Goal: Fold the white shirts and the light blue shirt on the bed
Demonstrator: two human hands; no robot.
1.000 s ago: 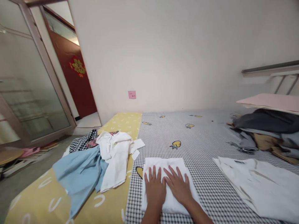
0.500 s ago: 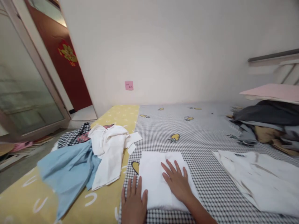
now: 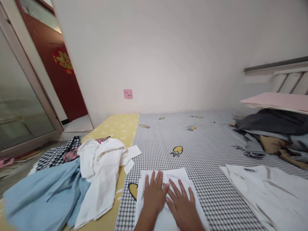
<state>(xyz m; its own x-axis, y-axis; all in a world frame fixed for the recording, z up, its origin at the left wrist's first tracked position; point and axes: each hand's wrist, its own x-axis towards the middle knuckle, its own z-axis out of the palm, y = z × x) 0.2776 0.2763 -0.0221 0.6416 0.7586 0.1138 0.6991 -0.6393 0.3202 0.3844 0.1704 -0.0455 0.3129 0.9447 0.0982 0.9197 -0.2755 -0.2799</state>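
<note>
It's left hand [image 3: 154,195] and right hand [image 3: 182,207] side by side, both flat with fingers spread wide, resting on the folded white cloth [image 3: 166,219] at the near middle of the checked bedsheet [image 3: 204,150]!

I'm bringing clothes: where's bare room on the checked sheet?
Bare: checked sheet between the folded white cloth and pale wall, plus a strip toward the spread white garment. Crowded: the blue and white garment heap left; dark grey clothes stack right.

At bottom centre, the bare left hand [image 3: 154,194] and right hand [image 3: 182,205] lie on folded white cloth [image 3: 166,218]. Crumpled light-blue fabric [image 3: 53,192] lies lower left.
</note>
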